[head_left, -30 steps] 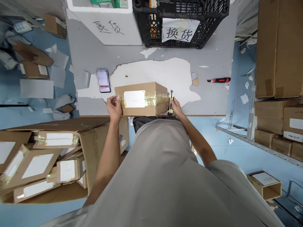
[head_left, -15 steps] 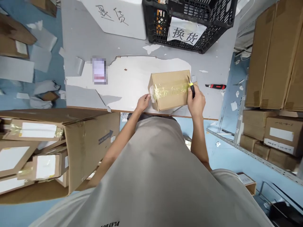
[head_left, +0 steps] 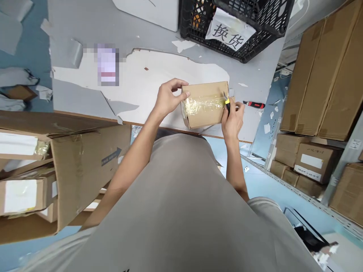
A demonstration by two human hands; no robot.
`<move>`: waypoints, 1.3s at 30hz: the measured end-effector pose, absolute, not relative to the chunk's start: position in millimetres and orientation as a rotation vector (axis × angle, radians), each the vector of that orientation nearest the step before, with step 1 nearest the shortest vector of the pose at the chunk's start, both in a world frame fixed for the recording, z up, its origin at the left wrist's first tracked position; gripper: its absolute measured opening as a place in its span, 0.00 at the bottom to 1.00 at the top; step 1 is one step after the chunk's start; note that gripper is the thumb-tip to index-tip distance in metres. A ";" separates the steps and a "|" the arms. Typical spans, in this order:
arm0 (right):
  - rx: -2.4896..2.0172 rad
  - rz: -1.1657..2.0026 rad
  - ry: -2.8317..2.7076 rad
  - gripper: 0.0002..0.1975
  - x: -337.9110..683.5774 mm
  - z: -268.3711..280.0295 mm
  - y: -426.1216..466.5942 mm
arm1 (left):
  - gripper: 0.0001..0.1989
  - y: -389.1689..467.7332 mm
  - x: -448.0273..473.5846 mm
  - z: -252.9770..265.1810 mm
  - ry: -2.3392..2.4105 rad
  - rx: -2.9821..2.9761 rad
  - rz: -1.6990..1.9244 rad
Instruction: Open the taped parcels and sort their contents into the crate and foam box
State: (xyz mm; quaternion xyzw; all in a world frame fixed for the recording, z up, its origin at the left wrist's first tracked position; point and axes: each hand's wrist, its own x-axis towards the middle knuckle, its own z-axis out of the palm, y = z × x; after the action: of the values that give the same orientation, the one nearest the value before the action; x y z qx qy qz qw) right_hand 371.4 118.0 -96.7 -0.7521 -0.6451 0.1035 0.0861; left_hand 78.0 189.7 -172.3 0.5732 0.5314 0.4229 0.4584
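Note:
A taped cardboard box lies on the worktable near its front edge, with shiny clear tape along its top. My left hand grips the box's far left corner, thumb on the top face and fingers at the back edge. In my right hand, at the box's right end, is a black and yellow utility knife. Its pointed blade tip is over the top face near the right edge. Just right of this hand, a red and black box cutter rests on the table.
A black plastic crate with a paper label stands at the back, beside a white box. A blurred-out item lies at left. An open carton of parcels stands front left; shelved boxes are at right.
My left hand has moved from the box's near left side up to its far left corner and taken hold there. The knife stays at the box's right end. The view has shifted.

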 end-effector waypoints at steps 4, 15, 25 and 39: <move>-2.121 0.452 -1.907 0.29 348.3 -69.4 98.3 | 0.20 195.6 80.2 -175.6 1.285 1.348 1.028; -2.022 1.080 -2.071 0.31 259.1 -47.4 86.9 | 0.16 200.6 76.4 -170.1 1.310 1.322 0.947; -2.222 1.023 -2.209 0.31 236.9 -25.9 104.3 | 0.16 196.0 78.4 -180.8 1.220 1.221 1.038; -2.469 1.103 -2.312 0.25 219.8 0.1 80.9 | 0.13 179.9 87.1 -180.0 1.333 1.263 1.023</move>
State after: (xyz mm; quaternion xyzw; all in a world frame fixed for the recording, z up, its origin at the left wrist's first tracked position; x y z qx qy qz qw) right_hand 219.8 80.9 0.1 -0.6789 -0.6359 0.3033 -0.2066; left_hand 87.1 179.9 -180.0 0.5215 0.5504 0.4225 0.4965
